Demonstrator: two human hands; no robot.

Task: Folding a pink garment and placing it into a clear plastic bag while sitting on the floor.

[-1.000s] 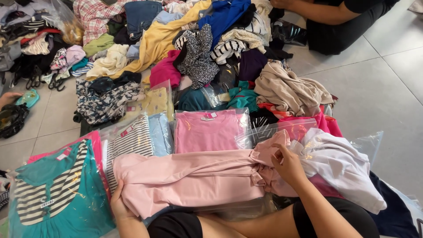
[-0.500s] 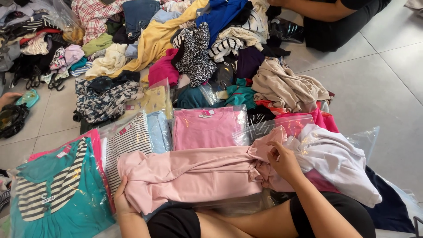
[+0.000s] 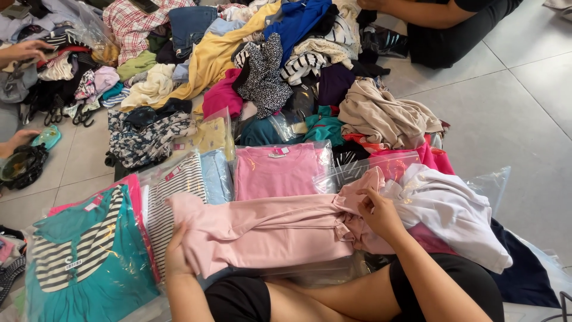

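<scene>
The pale pink garment (image 3: 262,229) lies stretched sideways across the person's lap, over clear bags on the floor (image 3: 524,101). It looks light, soft and limp, with no stiffness of its own, so it will likely sag and crease wherever it is not supported; holding it at both ends, as here, seems the surest way to keep it flat. The left hand (image 3: 176,253) is curled around the garment's left end, fingers tucked underneath. The right hand (image 3: 378,211) is partly closed, pinching the bunched cloth at the right end, beside a white garment (image 3: 453,209).

Just beyond lie 4 clear plastic bags, each holding folded clothing: a teal top with a striped panel (image 3: 89,262), a striped top (image 3: 179,185), a light blue piece (image 3: 217,176) and a pink top (image 3: 277,173). The slick film looks slippery. Behind them is a loose heap of mixed clothes (image 3: 238,59).
</scene>
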